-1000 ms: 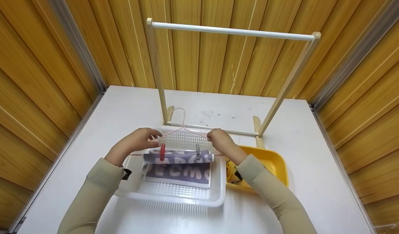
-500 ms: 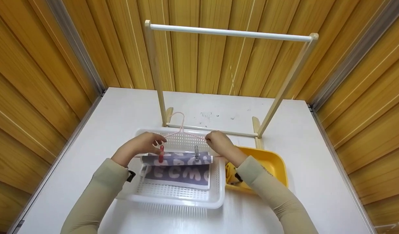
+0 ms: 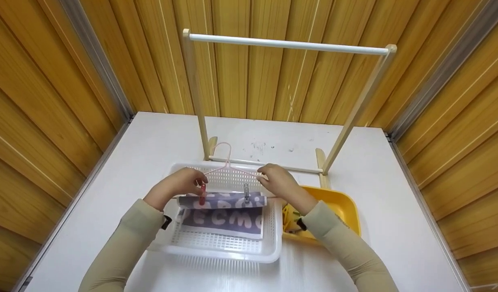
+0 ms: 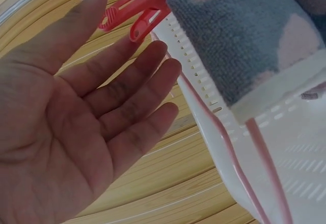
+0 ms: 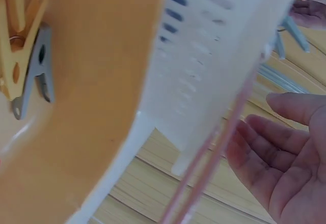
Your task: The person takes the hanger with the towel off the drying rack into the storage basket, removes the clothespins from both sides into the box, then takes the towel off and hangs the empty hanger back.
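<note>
Across the white table (image 3: 310, 267), a wooden rack (image 3: 289, 44) is standing behind a white basket (image 3: 232, 256) and yellow tub (image 3: 343, 207). Over the basket, a pink hanger (image 3: 228, 164) is carrying a purple towel (image 3: 224, 201) on its lower bar. The right hand (image 3: 280, 183), fingers relaxed, is hovering by the hanger's arm; the left hand (image 3: 177, 183), also loose-fingered, is touching the towel's red peg (image 3: 202, 198).

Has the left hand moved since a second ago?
Yes. Against the rack, the left hand has shifted slightly rightward and toward the person, nearer the red clip.
</note>
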A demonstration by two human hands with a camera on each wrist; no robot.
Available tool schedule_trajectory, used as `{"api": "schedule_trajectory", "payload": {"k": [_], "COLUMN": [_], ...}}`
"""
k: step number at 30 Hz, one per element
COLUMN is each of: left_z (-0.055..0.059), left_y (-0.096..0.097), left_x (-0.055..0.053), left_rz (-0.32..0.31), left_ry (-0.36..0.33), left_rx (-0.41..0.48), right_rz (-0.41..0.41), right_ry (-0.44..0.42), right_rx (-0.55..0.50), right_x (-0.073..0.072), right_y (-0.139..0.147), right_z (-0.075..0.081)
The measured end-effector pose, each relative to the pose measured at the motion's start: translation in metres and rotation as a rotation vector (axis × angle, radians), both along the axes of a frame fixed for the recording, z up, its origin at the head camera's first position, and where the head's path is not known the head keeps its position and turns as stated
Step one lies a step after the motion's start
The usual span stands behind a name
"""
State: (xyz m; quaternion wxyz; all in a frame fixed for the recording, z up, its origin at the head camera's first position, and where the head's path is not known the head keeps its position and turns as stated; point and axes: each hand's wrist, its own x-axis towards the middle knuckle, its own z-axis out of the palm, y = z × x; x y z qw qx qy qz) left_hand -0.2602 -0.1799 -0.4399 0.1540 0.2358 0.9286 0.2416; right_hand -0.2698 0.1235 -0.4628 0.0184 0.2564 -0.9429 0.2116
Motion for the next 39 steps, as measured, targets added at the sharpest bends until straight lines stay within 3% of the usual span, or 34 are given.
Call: {"api": "schedule_trajectory", "payload": {"k": [8,14,17,21,28,39], "left_z": [-0.005,-0.003,-0.001,-0.001,-0.005,-0.009], "left_y": [0.005,0.006,0.007,0.008,0.006,0.005], "left_x": [0.005,0.006,0.008,0.012,0.017,0.012], "left_rz": [0.02,0.008,0.019,0.053,0.119,0.095], "left_ry": [0.016,0.1,0.151,0.169,0.163,0.179], "left_rx": [0.017,0.02,0.019,0.017,0.047,0.131], "right_rz": [0.079,0.04,0.026,0.032,0.04,0.073], "right_ry": [0.077,0.079,0.081,0.089,0.087,0.091], "right_rx": [-0.017,-0.059,-0.086,-0.119,-0.143,-0.169], "right_x": [0.029,0.042,0.047,0.054,0.056,0.053], "right_y": [0.019,0.035,0.04,0.045,0.046,0.042], "right_z": [0.011,0.016,0.018,0.017,0.011,0.01]}}
